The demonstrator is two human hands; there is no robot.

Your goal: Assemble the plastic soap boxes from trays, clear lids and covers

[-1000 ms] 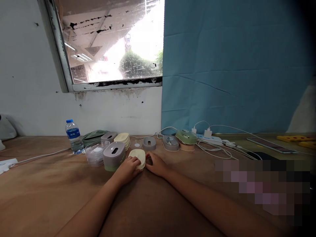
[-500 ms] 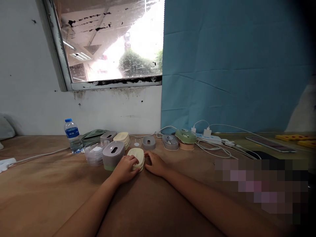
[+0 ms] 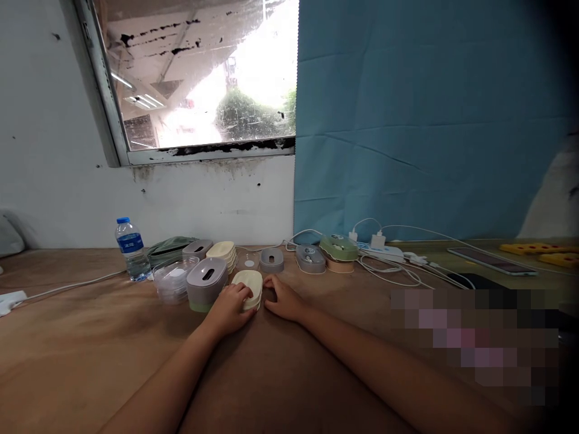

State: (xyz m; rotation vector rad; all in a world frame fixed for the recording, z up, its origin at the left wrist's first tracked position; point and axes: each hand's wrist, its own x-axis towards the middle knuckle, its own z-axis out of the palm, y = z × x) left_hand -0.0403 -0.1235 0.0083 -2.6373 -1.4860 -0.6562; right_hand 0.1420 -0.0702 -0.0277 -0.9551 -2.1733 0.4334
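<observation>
Near the middle of the table, a small stack of cream plastic lids (image 3: 251, 281) lies flat in front of me. My left hand (image 3: 231, 310) grips its left and near side, fingers over the top and thumb along the near edge. At the stack's right edge rests my right hand (image 3: 284, 300), its thumb and index finger apart; no object shows in it, and whether the fingertips touch the lids is unclear. Just left stands a grey oval container (image 3: 208, 286) with a slot in its top and a green base. Clear plastic tubs (image 3: 170, 283) are stacked beside that.
Behind are another cream stack (image 3: 223, 251), a grey slotted cover (image 3: 271, 260), a grey box (image 3: 310, 258) and a green box (image 3: 338, 247). A water bottle (image 3: 132, 250) stands left. Cables (image 3: 393, 274), a power strip (image 3: 382, 252) and a phone (image 3: 493, 263) lie right.
The view has shifted slightly, so everything sits a little further left. Both hands keep the same pose around the cream lids.
</observation>
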